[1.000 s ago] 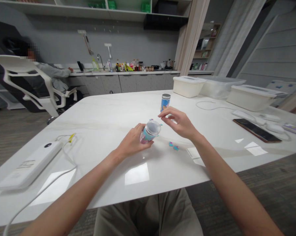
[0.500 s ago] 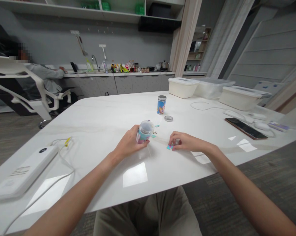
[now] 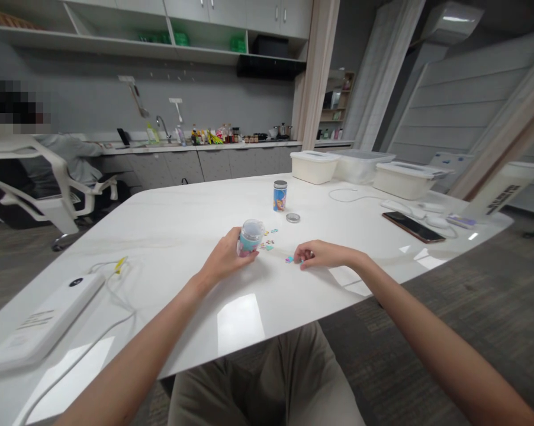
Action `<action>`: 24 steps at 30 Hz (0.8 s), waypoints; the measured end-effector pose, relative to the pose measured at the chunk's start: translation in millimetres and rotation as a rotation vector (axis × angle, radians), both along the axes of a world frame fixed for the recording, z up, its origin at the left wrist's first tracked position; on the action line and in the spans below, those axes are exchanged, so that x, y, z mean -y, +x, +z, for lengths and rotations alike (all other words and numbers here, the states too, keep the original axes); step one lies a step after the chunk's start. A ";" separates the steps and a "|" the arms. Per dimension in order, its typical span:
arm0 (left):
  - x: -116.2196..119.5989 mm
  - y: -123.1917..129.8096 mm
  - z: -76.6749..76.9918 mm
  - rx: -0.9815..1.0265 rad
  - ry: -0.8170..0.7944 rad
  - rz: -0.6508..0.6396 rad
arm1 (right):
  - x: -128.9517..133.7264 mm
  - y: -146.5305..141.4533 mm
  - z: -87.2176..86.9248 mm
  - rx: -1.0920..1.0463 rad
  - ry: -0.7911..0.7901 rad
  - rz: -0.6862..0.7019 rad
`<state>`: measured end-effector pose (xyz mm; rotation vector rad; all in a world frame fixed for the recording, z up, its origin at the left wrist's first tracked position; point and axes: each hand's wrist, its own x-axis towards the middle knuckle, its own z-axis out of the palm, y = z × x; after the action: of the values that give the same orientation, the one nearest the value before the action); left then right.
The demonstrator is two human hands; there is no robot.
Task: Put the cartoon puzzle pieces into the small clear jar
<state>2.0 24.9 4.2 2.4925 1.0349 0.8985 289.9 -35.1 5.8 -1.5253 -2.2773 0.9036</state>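
My left hand (image 3: 227, 255) is wrapped round a clear jar (image 3: 250, 238) with a turquoise and pink label, tilted just over the table; its open mouth faces up. My right hand (image 3: 318, 254) rests low over the table, fingers curled and thumb drawn in, with a turquoise bit at the fingertips. Beside them lies a small purple and blue piece (image 3: 289, 259), seemingly a jigsaw piece. More small coloured pieces (image 3: 267, 244) lie scattered to the right of the jar. A silver lid (image 3: 293, 218) lies flat behind them, near a closed blue jar (image 3: 280, 196) standing upright.
White lidded boxes (image 3: 314, 167) stand along the back right of the white table (image 3: 178, 213). To the right are a phone (image 3: 412, 226), cables and chargers. A white power strip (image 3: 45, 325) with its cable lies at left. A person sits beyond, on a white chair (image 3: 67, 195).
The view has shifted, moving the scene slightly left. My right hand stays by the pieces, and a purple and blue piece now shows beside its fingertips. My left hand still holds the jar.
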 end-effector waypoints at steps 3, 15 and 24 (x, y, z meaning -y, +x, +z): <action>-2.8 -0.3 -0.8 -0.005 0.026 -0.003 | -6.2 -3.5 0.3 -0.065 -0.005 0.033; -10.0 -2.3 -4.0 -0.012 0.025 -0.065 | -26.2 -17.3 -0.5 0.027 0.018 0.047; 0.7 4.2 -4.2 0.024 -0.154 -0.232 | -6.7 -31.2 19.8 -0.284 0.302 -0.038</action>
<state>6.2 24.2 0.1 2.4047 0.7570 0.7473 258.7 -28.4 25.6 -1.2219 -2.0621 0.6784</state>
